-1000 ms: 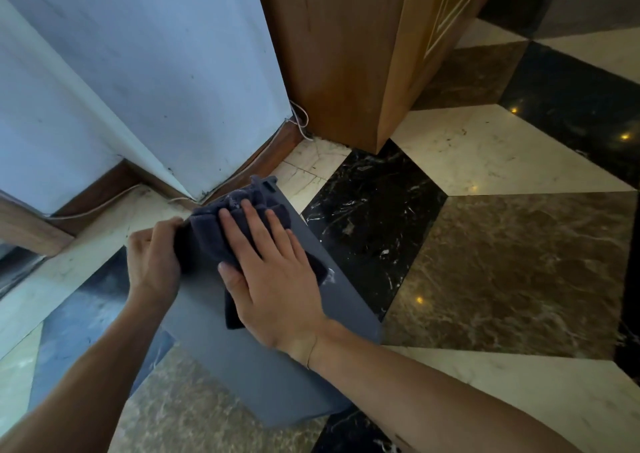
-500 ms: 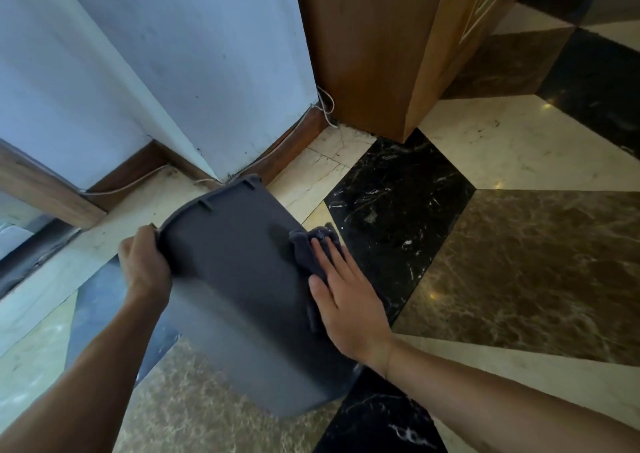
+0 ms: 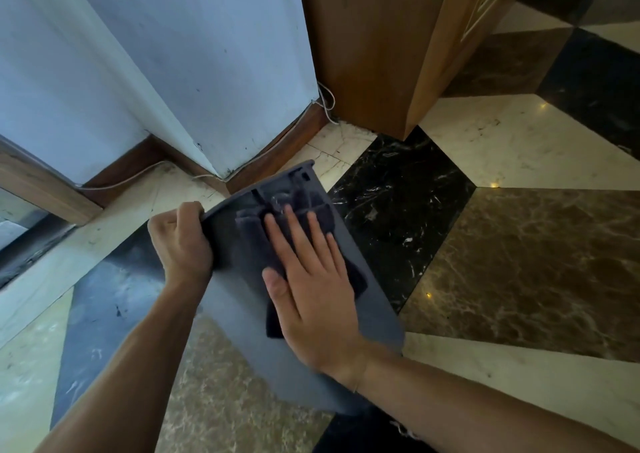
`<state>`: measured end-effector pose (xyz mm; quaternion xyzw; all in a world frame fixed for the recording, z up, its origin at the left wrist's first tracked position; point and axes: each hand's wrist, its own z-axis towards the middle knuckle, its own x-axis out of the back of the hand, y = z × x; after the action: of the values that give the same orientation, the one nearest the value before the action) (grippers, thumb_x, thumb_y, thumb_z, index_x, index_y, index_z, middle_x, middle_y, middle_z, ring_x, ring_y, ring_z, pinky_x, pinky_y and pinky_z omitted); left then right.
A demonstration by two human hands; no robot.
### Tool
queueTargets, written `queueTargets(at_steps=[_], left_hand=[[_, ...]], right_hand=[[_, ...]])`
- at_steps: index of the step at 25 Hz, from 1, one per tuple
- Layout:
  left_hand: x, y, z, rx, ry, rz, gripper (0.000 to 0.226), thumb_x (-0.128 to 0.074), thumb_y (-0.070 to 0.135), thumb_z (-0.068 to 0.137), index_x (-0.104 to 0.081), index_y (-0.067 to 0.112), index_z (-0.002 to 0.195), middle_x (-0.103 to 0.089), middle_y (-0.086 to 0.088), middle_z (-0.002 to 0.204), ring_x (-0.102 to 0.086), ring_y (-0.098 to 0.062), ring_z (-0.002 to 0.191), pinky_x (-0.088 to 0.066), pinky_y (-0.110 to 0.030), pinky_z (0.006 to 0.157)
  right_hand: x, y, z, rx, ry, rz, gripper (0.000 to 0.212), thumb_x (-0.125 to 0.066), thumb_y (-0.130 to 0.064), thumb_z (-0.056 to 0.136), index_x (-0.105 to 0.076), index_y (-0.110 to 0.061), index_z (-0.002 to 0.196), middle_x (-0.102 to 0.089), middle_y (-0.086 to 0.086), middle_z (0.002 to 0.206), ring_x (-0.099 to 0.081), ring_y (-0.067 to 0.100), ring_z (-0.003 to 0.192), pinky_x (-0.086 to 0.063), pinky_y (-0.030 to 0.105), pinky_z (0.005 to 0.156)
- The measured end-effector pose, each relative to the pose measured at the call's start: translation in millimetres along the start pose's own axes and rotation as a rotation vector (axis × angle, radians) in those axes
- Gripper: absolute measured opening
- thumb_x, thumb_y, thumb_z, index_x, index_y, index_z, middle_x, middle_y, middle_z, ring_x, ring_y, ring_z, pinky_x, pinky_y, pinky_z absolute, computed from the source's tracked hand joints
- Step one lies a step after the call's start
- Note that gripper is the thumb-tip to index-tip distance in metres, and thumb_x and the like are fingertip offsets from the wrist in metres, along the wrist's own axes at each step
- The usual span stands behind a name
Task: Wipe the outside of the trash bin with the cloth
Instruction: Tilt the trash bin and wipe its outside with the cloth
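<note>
A dark grey plastic trash bin (image 3: 242, 341) is tilted over the marble floor, its rim pointing away toward the wall corner. My left hand (image 3: 180, 241) grips the bin's rim on the left side. My right hand (image 3: 311, 286) lies flat, fingers spread, pressing a dark grey cloth (image 3: 294, 217) against the bin's upper outer wall near the rim. The cloth is folded and partly hidden under my palm; one end hangs out below my thumb.
A pale blue wall corner (image 3: 214, 88) with brown skirting and a thin white cable stands just beyond the bin. A wooden cabinet (image 3: 381, 47) stands at the back right. Glossy patterned marble floor (image 3: 519, 262) spreads to the right.
My right hand has slid the cloth from the bin's right edge back up onto the upper wall near the rim. The bin has turned slightly; my left hand keeps its hold.
</note>
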<state>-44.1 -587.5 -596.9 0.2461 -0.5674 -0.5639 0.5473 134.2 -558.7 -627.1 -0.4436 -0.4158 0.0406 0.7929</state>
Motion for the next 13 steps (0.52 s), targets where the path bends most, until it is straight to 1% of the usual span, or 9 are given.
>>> queueTargets(at_steps=[2,5,8,10,11,12,13], left_hand=[[-5,10,1,-0.037,-0.004,-0.054,0.035,-0.043,0.021,0.069,-0.023,0.024,0.039,-0.012,0.010,0.042,-0.010,-0.009,0.048,-0.006,-0.038,0.050],[-17,11,0,-0.047,-0.019,-0.095,0.037,-0.040,0.016,0.072,-0.022,0.023,0.041,-0.011,0.010,0.041,-0.009,-0.007,0.047,-0.005,-0.036,0.051],[-25,6,0,-0.049,-0.044,-0.144,0.037,-0.040,0.014,0.072,-0.023,0.024,0.041,-0.012,0.011,0.041,-0.010,-0.008,0.047,-0.005,-0.036,0.050],[-23,6,4,-0.077,-0.125,-0.129,0.034,-0.039,0.014,0.072,-0.025,0.025,0.043,-0.015,0.012,0.043,-0.012,-0.008,0.047,-0.009,-0.031,0.048],[-21,7,7,-0.080,-0.182,-0.095,0.029,-0.039,0.016,0.072,-0.029,0.016,0.045,-0.020,0.013,0.045,-0.017,-0.009,0.048,-0.013,-0.029,0.048],[-17,9,13,-0.063,-0.252,-0.049,0.030,-0.039,0.021,0.072,-0.035,0.007,0.046,-0.027,0.006,0.049,-0.025,-0.012,0.051,-0.020,-0.029,0.050],[-13,17,20,-0.024,-0.341,0.003,0.040,-0.042,0.031,0.072,-0.043,-0.002,0.050,-0.034,-0.004,0.054,-0.031,-0.020,0.055,-0.026,-0.034,0.055]], right_hand=[[12,4,28,0.060,0.040,-0.019,0.055,-0.016,-0.046,0.103,-0.010,-0.031,0.156,-0.011,-0.009,0.165,0.000,0.013,0.152,-0.009,0.042,0.123],[25,24,46,0.149,0.015,-0.071,0.056,-0.020,-0.044,0.104,-0.010,-0.028,0.156,-0.012,-0.008,0.165,0.001,0.012,0.152,-0.012,0.043,0.122],[28,39,39,0.172,0.030,-0.107,0.056,-0.021,-0.043,0.104,-0.010,-0.027,0.156,-0.012,-0.006,0.165,0.001,0.013,0.152,-0.012,0.043,0.122],[26,47,36,0.146,0.063,-0.117,0.056,-0.019,-0.043,0.104,-0.010,-0.026,0.156,-0.013,-0.005,0.165,0.000,0.014,0.152,-0.010,0.042,0.123],[26,50,34,0.113,0.078,-0.123,0.056,-0.019,-0.043,0.103,-0.010,-0.026,0.156,-0.012,-0.005,0.165,0.001,0.013,0.152,-0.009,0.041,0.123],[25,53,33,0.078,0.094,-0.128,0.056,-0.019,-0.042,0.104,-0.010,-0.026,0.156,-0.011,-0.006,0.165,0.002,0.013,0.152,-0.008,0.041,0.123],[24,55,32,0.050,0.100,-0.134,0.056,-0.018,-0.042,0.104,-0.010,-0.026,0.156,-0.010,-0.006,0.165,0.004,0.012,0.152,-0.007,0.041,0.123]])
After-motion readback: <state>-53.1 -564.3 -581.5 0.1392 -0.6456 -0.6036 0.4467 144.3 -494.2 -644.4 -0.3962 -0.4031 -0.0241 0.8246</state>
